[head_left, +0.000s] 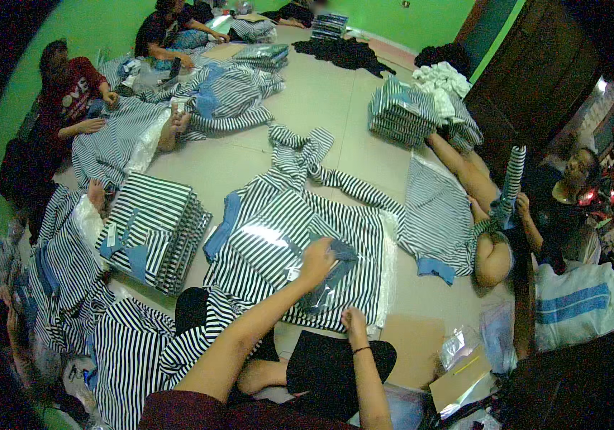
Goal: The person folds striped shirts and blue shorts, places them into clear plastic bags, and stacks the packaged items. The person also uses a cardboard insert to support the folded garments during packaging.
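A folded black-and-white striped shirt with blue parts (272,240) lies in a glossy clear plastic bag in front of me. It rests on a spread striped garment (368,247) whose sleeves stretch away over the floor. My left hand (317,264) is on the right part of the bagged shirt, fingers curled against it beside the blue fabric. Close to the spread garment's near edge, my right hand (355,322) is closed; what its fingers hold is hidden.
A stack of folded striped shirts (153,229) stands left; another stack (401,111) is farther right. Loose striped garments (131,351) lie at my near left. People sit along the left wall, and one person (550,193) sits right. Cardboard (461,383) and plastic bags lie near right.
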A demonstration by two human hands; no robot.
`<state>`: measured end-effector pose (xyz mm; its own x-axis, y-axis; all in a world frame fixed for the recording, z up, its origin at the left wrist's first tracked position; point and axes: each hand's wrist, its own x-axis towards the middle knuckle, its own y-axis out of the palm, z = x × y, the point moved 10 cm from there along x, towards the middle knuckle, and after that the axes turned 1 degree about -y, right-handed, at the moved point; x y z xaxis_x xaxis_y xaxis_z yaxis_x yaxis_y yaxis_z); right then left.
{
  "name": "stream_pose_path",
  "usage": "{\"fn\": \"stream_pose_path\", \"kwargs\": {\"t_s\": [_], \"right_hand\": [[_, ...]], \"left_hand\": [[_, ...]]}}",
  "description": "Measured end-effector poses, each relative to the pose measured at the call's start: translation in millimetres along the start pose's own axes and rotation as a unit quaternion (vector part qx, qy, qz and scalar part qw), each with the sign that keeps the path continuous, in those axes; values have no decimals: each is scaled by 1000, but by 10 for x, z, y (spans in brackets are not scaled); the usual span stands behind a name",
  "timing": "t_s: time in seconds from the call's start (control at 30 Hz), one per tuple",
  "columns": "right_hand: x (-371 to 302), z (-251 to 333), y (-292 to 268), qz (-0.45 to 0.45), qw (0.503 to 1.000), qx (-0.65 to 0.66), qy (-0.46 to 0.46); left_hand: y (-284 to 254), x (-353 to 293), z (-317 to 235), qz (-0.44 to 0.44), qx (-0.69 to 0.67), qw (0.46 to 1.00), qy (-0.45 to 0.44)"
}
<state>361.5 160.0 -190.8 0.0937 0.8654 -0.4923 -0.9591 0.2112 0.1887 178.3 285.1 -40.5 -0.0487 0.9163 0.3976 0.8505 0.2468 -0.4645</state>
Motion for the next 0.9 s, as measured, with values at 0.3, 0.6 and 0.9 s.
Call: {"fn": "stream_pose_path", "kwargs": {"t_s": [0.3, 0.6, 0.9], "right_hand": [[147, 91, 460, 11, 999, -40, 16], [217, 688, 497, 1, 823, -496, -277], [576, 887, 840, -58, 695, -642, -320]], "left_hand": [[-571, -634, 1114, 57, 329, 935, -123], [-899, -526, 1071, -44, 253, 961, -101], [-808, -1361, 1534, -235, -191, 834, -460]]}}
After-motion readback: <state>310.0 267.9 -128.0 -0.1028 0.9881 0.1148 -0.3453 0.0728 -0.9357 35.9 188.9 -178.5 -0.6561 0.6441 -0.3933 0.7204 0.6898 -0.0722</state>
